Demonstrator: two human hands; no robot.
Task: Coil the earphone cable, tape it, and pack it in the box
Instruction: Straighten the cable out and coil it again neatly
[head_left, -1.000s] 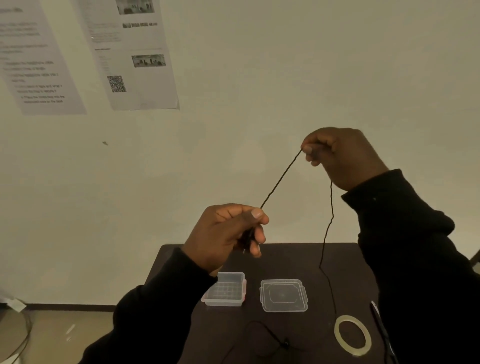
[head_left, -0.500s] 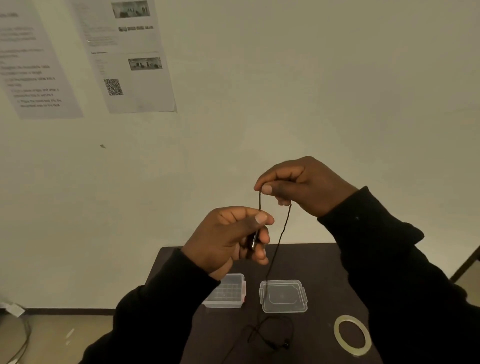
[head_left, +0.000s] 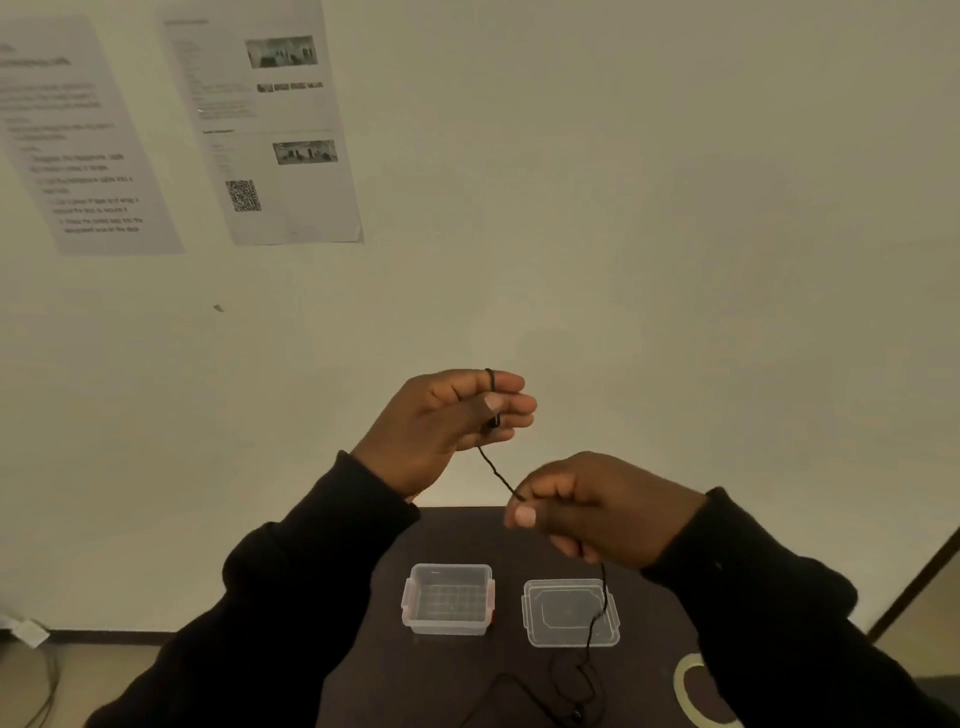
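Observation:
A thin black earphone cable (head_left: 496, 470) runs between both hands above the table. My left hand (head_left: 447, 426) is raised, fingers extended, with the cable looped over its index finger and pinched under the thumb. My right hand (head_left: 597, 506) sits lower and to the right, pinching the cable; the rest hangs down past the lid and lies in loose loops on the table. The clear plastic box (head_left: 449, 597) stands open on the dark table, its clear lid (head_left: 561, 616) flat beside it on the right. A tape roll (head_left: 683, 686) lies at the right, partly hidden by my sleeve.
The small dark table (head_left: 395, 670) stands against a pale wall. Two printed sheets (head_left: 270, 124) are stuck to the wall at the upper left. A cable lies on the floor at the far left. Both black sleeves cover the table's near corners.
My right hand has dropped from above the left hand to below and right of it, laying the cable over my left index finger. My left hand has risen and spread its fingers.

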